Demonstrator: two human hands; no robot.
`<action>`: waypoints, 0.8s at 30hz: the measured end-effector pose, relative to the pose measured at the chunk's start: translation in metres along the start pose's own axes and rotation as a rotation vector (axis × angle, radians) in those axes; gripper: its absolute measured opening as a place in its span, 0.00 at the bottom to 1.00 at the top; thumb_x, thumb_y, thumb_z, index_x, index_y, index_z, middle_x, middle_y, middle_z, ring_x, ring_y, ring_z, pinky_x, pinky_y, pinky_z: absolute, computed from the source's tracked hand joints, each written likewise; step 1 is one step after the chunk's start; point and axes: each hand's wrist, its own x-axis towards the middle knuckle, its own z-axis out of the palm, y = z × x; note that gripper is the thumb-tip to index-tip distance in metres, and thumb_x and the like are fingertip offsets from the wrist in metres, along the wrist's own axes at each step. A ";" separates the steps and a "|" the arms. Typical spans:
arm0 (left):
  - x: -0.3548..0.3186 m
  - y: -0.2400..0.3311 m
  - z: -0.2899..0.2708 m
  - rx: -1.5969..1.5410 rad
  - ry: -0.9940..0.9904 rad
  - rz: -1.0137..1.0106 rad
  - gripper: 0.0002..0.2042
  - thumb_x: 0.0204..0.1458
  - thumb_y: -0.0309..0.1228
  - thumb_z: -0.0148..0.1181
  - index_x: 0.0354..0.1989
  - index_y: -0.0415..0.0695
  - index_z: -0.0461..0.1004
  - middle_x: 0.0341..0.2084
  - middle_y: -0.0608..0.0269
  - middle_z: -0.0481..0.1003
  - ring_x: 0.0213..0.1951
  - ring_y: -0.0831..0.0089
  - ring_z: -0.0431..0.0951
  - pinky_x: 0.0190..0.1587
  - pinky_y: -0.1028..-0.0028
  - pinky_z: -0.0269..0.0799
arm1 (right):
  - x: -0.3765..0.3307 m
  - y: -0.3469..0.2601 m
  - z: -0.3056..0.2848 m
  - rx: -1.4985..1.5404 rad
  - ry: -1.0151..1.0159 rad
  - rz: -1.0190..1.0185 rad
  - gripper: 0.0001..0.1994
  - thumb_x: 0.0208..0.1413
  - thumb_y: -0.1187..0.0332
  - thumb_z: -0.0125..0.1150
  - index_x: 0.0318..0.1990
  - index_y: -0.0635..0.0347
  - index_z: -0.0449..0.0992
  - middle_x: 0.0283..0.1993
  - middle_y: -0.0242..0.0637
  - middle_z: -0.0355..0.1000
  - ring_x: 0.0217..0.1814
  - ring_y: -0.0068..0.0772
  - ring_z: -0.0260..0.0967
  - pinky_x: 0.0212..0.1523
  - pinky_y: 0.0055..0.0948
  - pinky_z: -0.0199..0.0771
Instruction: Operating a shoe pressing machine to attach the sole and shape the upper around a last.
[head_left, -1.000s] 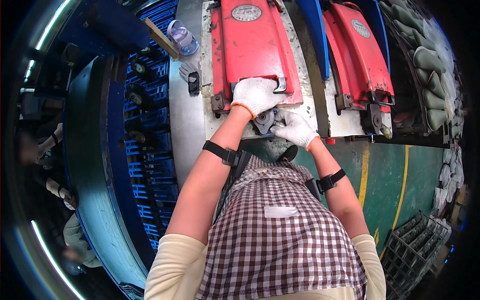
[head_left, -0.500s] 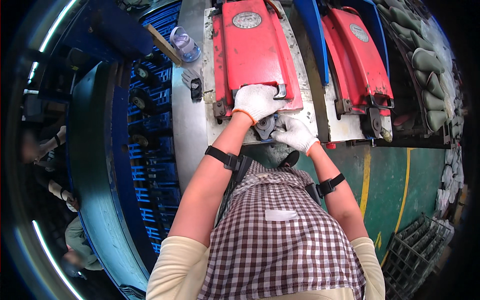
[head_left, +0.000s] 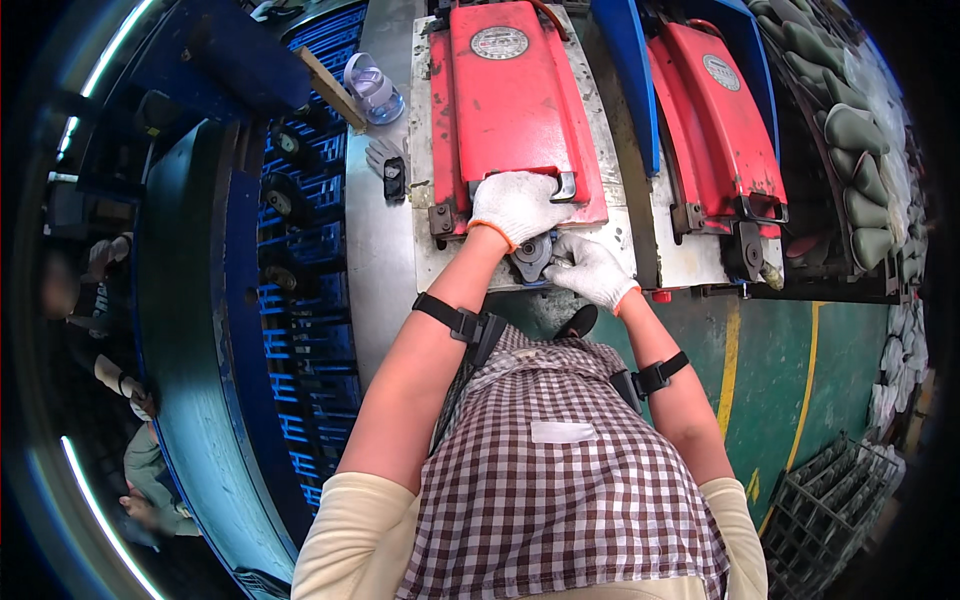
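Observation:
A red machine cover (head_left: 510,100) with a round badge lies in front of me on a worn, light metal bed. My left hand (head_left: 515,205), in a white knit glove with an orange cuff, is wrapped over the handle (head_left: 566,187) at the cover's near end. Below it sits a grey metal latch (head_left: 531,257) with a round pivot. My right hand (head_left: 592,270), gloved the same way, is closed beside the latch's right side. Its fingertips hide whatever they hold.
A second red cover (head_left: 715,110) stands to the right between blue panels. Grey-green moulded shapes (head_left: 857,180) fill a rack at far right. A bottle (head_left: 373,92) and a grey glove (head_left: 382,157) lie left. A wire crate (head_left: 825,515) stands on the floor. Other people are at far left.
Both hands keep nearly the same places at the handle and latch. The right fingers have shifted slightly. At far left, a person in the background has moved a little.

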 end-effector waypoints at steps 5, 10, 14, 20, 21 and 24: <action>0.001 -0.001 0.002 -0.002 0.001 0.004 0.24 0.52 0.60 0.60 0.38 0.52 0.84 0.36 0.53 0.84 0.41 0.54 0.85 0.45 0.55 0.79 | 0.000 0.000 0.001 0.007 0.002 0.006 0.21 0.50 0.55 0.70 0.44 0.61 0.80 0.41 0.50 0.80 0.47 0.45 0.80 0.51 0.38 0.76; 0.001 -0.001 0.002 -0.016 0.008 0.004 0.24 0.51 0.59 0.61 0.39 0.50 0.85 0.36 0.52 0.85 0.41 0.54 0.85 0.45 0.55 0.80 | 0.001 0.003 0.002 0.010 -0.008 0.016 0.20 0.51 0.55 0.70 0.44 0.61 0.80 0.40 0.50 0.80 0.46 0.45 0.80 0.51 0.38 0.77; 0.000 0.000 0.001 -0.009 0.005 0.002 0.24 0.52 0.59 0.59 0.39 0.52 0.84 0.36 0.53 0.84 0.42 0.54 0.85 0.45 0.55 0.79 | 0.002 0.003 0.001 0.019 -0.021 0.028 0.20 0.51 0.55 0.71 0.44 0.61 0.80 0.39 0.49 0.80 0.45 0.44 0.80 0.50 0.38 0.77; 0.000 -0.001 0.002 0.001 0.025 0.013 0.23 0.51 0.59 0.60 0.38 0.52 0.84 0.36 0.53 0.84 0.41 0.54 0.85 0.44 0.55 0.79 | 0.001 0.003 0.002 0.031 -0.010 0.027 0.18 0.51 0.57 0.71 0.43 0.61 0.80 0.38 0.47 0.80 0.44 0.41 0.80 0.49 0.37 0.77; 0.001 0.000 0.002 0.001 0.024 0.014 0.23 0.51 0.59 0.60 0.38 0.52 0.84 0.36 0.53 0.84 0.41 0.54 0.85 0.44 0.55 0.79 | 0.002 0.006 0.003 0.063 -0.010 0.030 0.18 0.51 0.58 0.71 0.43 0.61 0.80 0.38 0.47 0.80 0.43 0.40 0.79 0.49 0.36 0.77; 0.001 -0.001 0.002 -0.006 0.011 0.003 0.23 0.51 0.59 0.60 0.38 0.52 0.84 0.36 0.53 0.84 0.41 0.53 0.85 0.44 0.55 0.79 | 0.002 0.007 0.004 0.096 -0.012 0.032 0.17 0.51 0.58 0.71 0.43 0.61 0.80 0.37 0.46 0.80 0.42 0.38 0.79 0.48 0.36 0.77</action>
